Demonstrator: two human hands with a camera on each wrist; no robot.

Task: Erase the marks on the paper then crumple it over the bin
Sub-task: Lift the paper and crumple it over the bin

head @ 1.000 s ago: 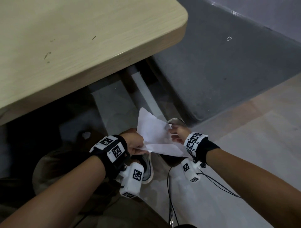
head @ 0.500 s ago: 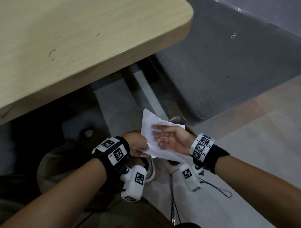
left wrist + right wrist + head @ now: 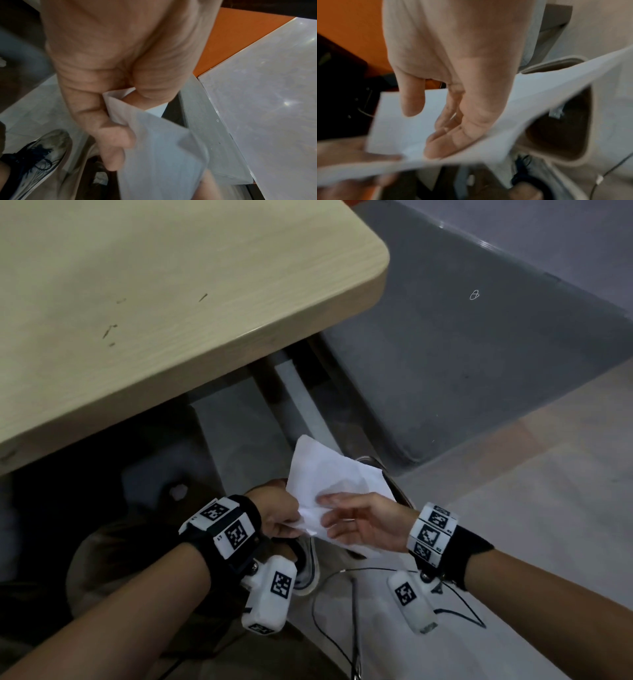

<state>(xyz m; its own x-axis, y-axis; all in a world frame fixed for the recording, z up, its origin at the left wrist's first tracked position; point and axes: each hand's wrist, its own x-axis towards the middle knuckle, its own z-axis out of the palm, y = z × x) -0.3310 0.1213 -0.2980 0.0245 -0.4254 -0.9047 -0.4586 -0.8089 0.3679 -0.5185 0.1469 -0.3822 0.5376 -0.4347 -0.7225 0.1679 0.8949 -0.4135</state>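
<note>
A white sheet of paper (image 3: 325, 477), lightly creased, hangs below the table edge over a beige-rimmed bin (image 3: 394, 477). My left hand (image 3: 277, 515) grips the sheet's left edge, with thumb and curled fingers pinching a fold, as the left wrist view shows: left hand (image 3: 102, 121), paper (image 3: 163, 155). My right hand (image 3: 356, 522) lies across the top of the sheet with its fingers loosely extended. In the right wrist view the right hand (image 3: 453, 128) touches the paper (image 3: 539, 102), thumb free above it, and the dark mouth of the bin (image 3: 583, 148) shows underneath. No marks on the paper can be made out.
A light wooden table (image 3: 171, 302) overhangs at the upper left. A grey raised platform (image 3: 479, 371) lies behind the bin. My shoe (image 3: 308, 566) and thin black cables (image 3: 342, 587) are on the pale tiled floor below the hands.
My right hand left the sheet's right edge and moved left, its fingers now spread over the paper's top. The left hand kept its grip. The sheet looks more creased.
</note>
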